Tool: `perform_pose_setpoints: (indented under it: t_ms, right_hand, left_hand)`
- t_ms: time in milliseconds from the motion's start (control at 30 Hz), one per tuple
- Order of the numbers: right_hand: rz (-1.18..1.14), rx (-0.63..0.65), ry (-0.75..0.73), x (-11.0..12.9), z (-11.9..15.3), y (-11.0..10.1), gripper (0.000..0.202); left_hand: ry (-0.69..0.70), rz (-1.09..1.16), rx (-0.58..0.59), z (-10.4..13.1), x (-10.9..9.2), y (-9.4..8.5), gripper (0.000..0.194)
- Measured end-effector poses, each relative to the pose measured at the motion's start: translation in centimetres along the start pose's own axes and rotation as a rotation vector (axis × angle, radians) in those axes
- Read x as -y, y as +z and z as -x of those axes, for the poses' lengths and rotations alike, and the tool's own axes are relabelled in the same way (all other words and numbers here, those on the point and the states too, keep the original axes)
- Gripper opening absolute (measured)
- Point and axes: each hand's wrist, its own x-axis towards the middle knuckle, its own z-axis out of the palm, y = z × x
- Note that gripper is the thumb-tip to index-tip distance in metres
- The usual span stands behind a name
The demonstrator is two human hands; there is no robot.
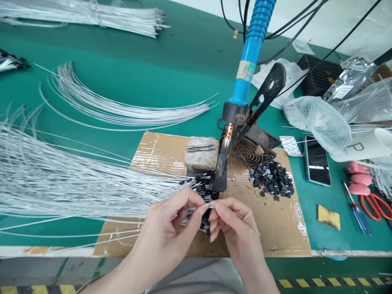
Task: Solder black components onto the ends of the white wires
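Above the cardboard, my left hand (173,228) and my right hand (237,226) meet with their fingertips nearly touching. Both are closed in a pinch on a thin pale wire (249,223), whose loose end slants out past my right fingers. What sits between the fingertips is too small to make out. Just beyond them lie wire ends with small black connectors (204,183), partly hidden by my hands. A large bundle of white wires (76,175) runs from these to the left. The soldering iron (225,151) hangs tip-down in its stand right behind the connectors.
A pile of loose black connectors (272,179) lies on the cardboard (245,204). Behind are a whitish block (200,157) and another wire bundle (128,110). To the right are a phone (317,161), a yellow sponge (328,217), a screwdriver (358,212) and orange-handled scissors (375,206).
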Motion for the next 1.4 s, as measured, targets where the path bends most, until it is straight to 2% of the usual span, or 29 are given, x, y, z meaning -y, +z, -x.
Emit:
perform_pose_setpoints:
  t_ms: [200, 533, 767, 900, 1167, 1400]
  right_hand:
    - [-0.004, -0.006, -0.004, 0.1, -0.1, 0.0, 0.023]
    - [-0.016, -0.032, -0.044, -0.5, -0.1, 0.3, 0.022]
    - [-0.046, -0.057, -0.078, -0.7, 0.0, 0.7, 0.021]
    - [-0.047, -0.061, -0.086, -0.7, 0.0, 0.9, 0.02]
    - [0.089, -0.063, -0.169, -0.8, -0.2, 0.2, 0.021]
    - [0.151, -0.086, -0.227, -1.2, 0.0, 0.1, 0.014]
  left_hand:
    - [0.054, -0.039, -0.018, 0.0, -0.1, 0.2, 0.022]
    - [0.051, -0.048, -0.089, 0.4, 0.2, 1.1, 0.022]
    - [0.027, 0.004, -0.102, 0.6, 0.5, 1.5, 0.022]
    - [-0.033, 0.082, -0.085, 0.8, 0.8, 1.7, 0.021]
    - [-0.107, 0.175, -0.117, 0.5, 0.9, 1.6, 0.013]
    - [-0.059, 0.193, -0.139, 0.7, 1.3, 1.6, 0.016]
